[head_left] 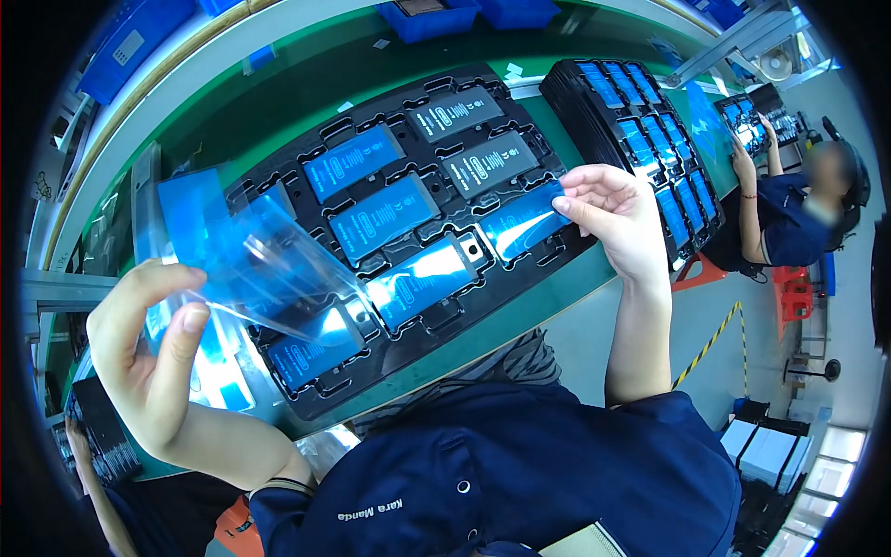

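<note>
My left hand point(153, 357) pinches a sheet of clear, glossy plastic film point(292, 265) between thumb and fingertips, over the left end of a black moulded tray point(487, 84). Flat phone-type batteries lie in the tray's pockets. Two show bare dark grey faces: an upper battery point(455, 114) and a lower one point(490, 164). Others have blue film on top, such as a battery point(383, 218) mid-tray and a shiny one point(422, 285) near me. At the tray's right end, my right hand point(617, 218) has thumb and fingers closed at the corner of a blue film point(520, 226) over a battery.
Blue film sheets point(190, 200) lie left of the tray. A stack of black trays point(580, 121) with blue-covered batteries stands to the right on the green bench point(316, 88). Blue bins point(427, 20) line the far side. Co-workers point(789, 209) sit at right and lower left.
</note>
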{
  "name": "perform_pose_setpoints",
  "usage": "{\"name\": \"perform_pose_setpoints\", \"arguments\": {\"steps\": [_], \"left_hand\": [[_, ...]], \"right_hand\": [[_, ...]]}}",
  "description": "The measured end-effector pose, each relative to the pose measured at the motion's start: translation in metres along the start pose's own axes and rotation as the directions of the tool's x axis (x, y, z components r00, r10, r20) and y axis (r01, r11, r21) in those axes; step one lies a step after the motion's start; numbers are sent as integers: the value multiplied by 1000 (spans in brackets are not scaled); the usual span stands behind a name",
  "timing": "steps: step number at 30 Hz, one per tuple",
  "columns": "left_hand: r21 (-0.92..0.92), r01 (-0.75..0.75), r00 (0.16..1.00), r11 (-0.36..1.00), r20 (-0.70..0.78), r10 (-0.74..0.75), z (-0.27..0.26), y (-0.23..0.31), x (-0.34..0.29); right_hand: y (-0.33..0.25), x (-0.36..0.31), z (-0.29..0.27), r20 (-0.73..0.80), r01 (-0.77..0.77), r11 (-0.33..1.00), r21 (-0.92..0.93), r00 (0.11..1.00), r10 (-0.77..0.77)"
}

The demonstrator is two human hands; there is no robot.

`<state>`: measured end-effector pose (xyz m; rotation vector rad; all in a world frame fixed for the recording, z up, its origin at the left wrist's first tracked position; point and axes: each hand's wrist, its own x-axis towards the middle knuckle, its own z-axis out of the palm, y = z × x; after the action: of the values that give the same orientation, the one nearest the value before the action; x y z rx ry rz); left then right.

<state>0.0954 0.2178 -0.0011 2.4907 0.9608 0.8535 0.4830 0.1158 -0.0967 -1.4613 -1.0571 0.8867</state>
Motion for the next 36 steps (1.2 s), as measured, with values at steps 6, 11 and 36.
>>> {"name": "perform_pose_setpoints", "arguments": {"steps": [6,11,36], "left_hand": [[17,0,1000,1000,-12,0,0,0,-3],[63,-37,999,997,-26,39,2,-2,-4],[-25,-48,998,999,46,49,6,6,-1]], "right_hand": [[0,0,2,4,7,1000,-2,1000,-7],[-2,-1,2,0,0,1000,12,1000,0],[3,-5,7,6,49,997,-58,999,-49]]}}
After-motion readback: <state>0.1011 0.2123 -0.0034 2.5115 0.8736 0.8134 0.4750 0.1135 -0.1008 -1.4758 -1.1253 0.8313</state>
